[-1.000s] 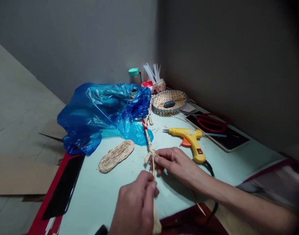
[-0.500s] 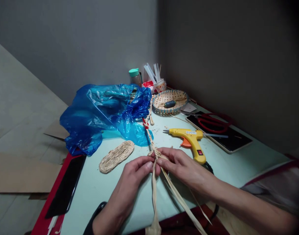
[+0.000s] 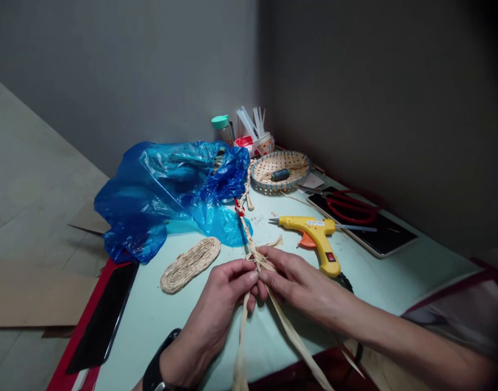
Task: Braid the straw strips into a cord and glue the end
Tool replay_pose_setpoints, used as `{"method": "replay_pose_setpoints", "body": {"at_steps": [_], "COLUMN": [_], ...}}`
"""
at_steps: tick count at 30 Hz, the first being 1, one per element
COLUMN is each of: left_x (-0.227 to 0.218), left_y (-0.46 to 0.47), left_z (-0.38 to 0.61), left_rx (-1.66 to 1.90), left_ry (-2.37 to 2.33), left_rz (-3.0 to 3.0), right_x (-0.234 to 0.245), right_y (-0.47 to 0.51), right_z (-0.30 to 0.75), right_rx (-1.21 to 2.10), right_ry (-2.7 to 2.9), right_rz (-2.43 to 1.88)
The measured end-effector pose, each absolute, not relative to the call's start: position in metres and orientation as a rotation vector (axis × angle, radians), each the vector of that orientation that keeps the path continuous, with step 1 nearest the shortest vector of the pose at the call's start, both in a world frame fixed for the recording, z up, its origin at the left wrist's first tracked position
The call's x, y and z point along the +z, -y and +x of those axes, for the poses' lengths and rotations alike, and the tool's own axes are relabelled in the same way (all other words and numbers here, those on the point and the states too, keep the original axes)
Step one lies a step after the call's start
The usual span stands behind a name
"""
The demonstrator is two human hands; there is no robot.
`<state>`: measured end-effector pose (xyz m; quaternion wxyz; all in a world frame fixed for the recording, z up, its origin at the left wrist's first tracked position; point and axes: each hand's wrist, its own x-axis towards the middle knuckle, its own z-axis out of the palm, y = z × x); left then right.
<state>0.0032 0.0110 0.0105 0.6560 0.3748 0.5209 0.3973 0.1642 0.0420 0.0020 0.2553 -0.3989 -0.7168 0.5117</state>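
Observation:
A pale straw braid point(image 3: 249, 233) runs from a red tie near the blue bag down to my two hands, its loose strands hanging toward me over the table's front edge. My left hand point(image 3: 228, 290) pinches strands at the braid's working end between thumb and fingers. Close beside it, my right hand point(image 3: 287, 277) pinches the strands from the other side, thumb on top. The fingertips nearly meet and partly hide the crossing. An oval coil of braided straw point(image 3: 190, 264) lies flat to the left of my hands.
Right of my hands lies a yellow glue gun point(image 3: 320, 239). Behind it, red-handled scissors point(image 3: 352, 206) rest on a tablet point(image 3: 379, 233). A woven basket point(image 3: 273, 157) holds a dark thread spool. A blue plastic bag point(image 3: 151, 190) covers the back left; a black phone point(image 3: 104, 320) lies at the left edge.
My hands have shifted the strands at the braid's end; the left strand now hangs further left. A short strand end shows beyond my right fingers. The view has moved slightly.

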Motion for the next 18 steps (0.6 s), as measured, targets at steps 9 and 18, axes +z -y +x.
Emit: {"method": "replay_pose_setpoints", "body": {"at_steps": [9, 18], "left_x": [0.002, 0.002], "left_y": [-0.004, -0.007], "left_z": [0.012, 0.009], "left_rx": [1.028, 0.963], "left_ry": [-1.276, -1.334], "left_rz": [0.844, 0.895], "right_x": [-0.004, 0.003], "right_y": [-0.032, -0.003], "right_z": [0.158, 0.172], "right_rx": [0.977, 0.535], "right_ry": [2.297, 2.459], "right_rz": [-1.182, -1.142]}}
